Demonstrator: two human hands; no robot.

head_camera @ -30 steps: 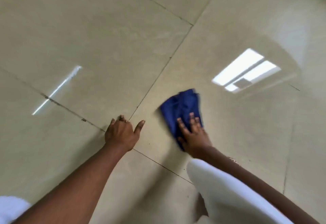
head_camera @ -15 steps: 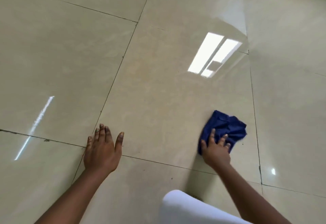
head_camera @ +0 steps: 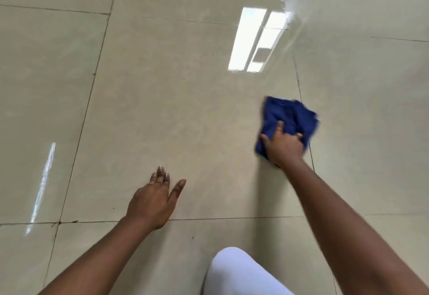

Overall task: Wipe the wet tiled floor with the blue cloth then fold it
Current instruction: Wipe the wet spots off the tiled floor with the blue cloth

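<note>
Wiping is the step in hand; folding has not begun. The cloth [head_camera: 287, 121] lies bunched and rumpled on the floor [head_camera: 174, 108], beside a grout line [head_camera: 299, 85] that runs past its far edge, and just short of the bright window reflection [head_camera: 253, 39] on the glossy tile. The right hand [head_camera: 283, 147] sits on the near part of the cloth, palm down. One finger lies straight out across the blue fabric, the thumb points off to the side, and the other fingers seem to curl into the folds at the cloth's far side, though motion blur there makes the grip hard to read. The cloth's edges are smeared by blur as well, which suggests a stroke under way.

The left hand [head_camera: 154, 199] holds nothing. It rests flat on the floor well apart from the cloth, fingers straight and close together, thumb spread wide, apparently propping the person's weight. A knee in white [head_camera: 241, 273] shows nearer the camera than the cloth, between the two arms.

Whether the tile near the cloth is wet cannot be told; the sheen looks even all over. The next move likely calls for firm downward pressure and a sweep back across the tile toward the left hand, keeping the bunched cloth under the palm. Folding will need both hands, so the left hand must lift off the floor first.
</note>
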